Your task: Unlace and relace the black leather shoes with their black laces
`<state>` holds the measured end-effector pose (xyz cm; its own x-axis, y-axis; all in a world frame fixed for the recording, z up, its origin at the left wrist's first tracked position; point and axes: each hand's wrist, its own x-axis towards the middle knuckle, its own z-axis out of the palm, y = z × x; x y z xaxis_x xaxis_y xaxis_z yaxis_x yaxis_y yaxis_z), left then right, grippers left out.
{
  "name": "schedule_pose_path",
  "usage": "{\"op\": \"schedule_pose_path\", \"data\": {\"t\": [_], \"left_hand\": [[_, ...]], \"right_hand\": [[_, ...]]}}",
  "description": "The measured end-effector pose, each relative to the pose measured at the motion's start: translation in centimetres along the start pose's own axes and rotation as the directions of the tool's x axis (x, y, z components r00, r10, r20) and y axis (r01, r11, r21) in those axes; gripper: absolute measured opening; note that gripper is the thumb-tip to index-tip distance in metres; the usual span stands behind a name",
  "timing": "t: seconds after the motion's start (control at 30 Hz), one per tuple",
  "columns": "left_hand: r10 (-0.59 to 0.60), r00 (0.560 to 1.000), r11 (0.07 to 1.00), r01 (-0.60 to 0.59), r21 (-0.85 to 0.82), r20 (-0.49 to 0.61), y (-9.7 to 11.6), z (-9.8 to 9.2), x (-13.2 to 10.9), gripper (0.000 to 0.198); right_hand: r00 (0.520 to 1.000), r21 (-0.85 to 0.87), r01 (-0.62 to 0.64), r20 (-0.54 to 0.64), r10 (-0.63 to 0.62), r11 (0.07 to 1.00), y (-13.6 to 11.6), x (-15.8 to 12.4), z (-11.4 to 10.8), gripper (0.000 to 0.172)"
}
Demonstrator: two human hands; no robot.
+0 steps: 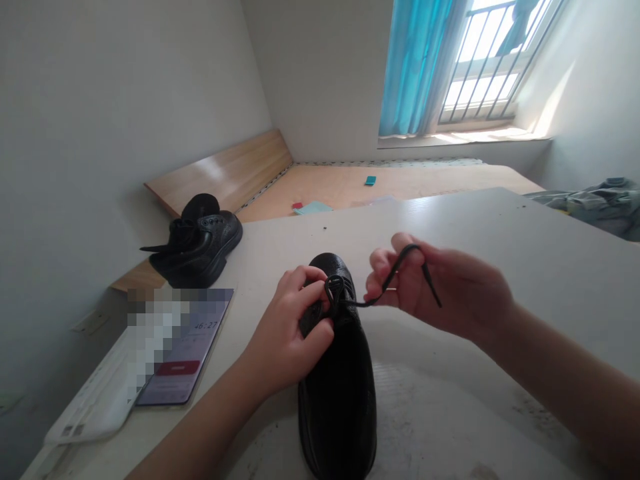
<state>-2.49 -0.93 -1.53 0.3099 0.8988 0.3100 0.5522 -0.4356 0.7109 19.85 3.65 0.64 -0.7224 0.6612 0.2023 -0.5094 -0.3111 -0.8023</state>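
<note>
A black leather lace-up shoe [337, 400] lies on the white table [480, 247], its toe toward me. My left hand [293, 327] is at the shoe's eyelets, with thumb and fingers pinching a loop of the black shoelace [393, 283]. That lace runs from the shoe to my right hand [430, 287], where it passes over and between the fingers. Its free end hangs below them. My left hand hides part of the shoe's opening.
A second black shoe [197, 243] lies on its side at the table's far left. Beside it are a phone [187, 347] showing a timer and a blurred white object [100, 387]. A wall runs along the left; beyond the table's far edge lies a low wooden platform [350, 190].
</note>
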Motion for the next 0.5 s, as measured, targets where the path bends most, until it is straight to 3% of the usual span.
{"op": "schedule_pose_path", "data": {"t": [0.1, 0.17, 0.2, 0.27, 0.37, 0.5], "left_hand": [[-0.020, 0.999, 0.993, 0.024, -0.115, 0.035, 0.0, -0.2, -0.1, 0.006], [-0.047, 0.997, 0.966, 0.060, -0.253, 0.060, -0.1, -0.3, -0.2, 0.006], [-0.058, 0.996, 0.940, 0.079, -0.332, 0.072, -0.2, -0.4, -0.2, 0.007], [-0.066, 0.993, 0.861, 0.107, -0.497, 0.099, -0.5, -0.6, -0.2, 0.011], [-0.029, 0.991, 0.703, 0.110, -0.702, 0.127, -0.6, -0.8, -0.2, 0.018], [0.016, 0.995, 0.504, 0.077, -0.860, 0.099, -0.2, -1.2, -0.5, 0.024]], "right_hand": [[0.980, 0.006, -0.098, 0.176, 0.095, 0.995, 1.1, -0.1, 0.1, 0.017], [0.969, -0.039, -0.107, 0.221, 0.113, 0.993, 1.5, -0.1, 0.4, 0.023], [0.977, -0.082, -0.084, 0.191, 0.099, 0.993, 1.6, -0.1, 0.5, 0.026], [1.000, -0.235, -0.010, 0.025, 0.017, 0.972, 1.8, 0.0, 0.8, 0.025], [0.974, -0.622, 0.000, -0.176, -0.140, 0.783, 2.2, 0.0, 1.2, 0.017], [0.985, -0.893, 0.042, -0.038, -0.168, 0.448, 3.1, -0.1, 1.4, 0.022]]}}
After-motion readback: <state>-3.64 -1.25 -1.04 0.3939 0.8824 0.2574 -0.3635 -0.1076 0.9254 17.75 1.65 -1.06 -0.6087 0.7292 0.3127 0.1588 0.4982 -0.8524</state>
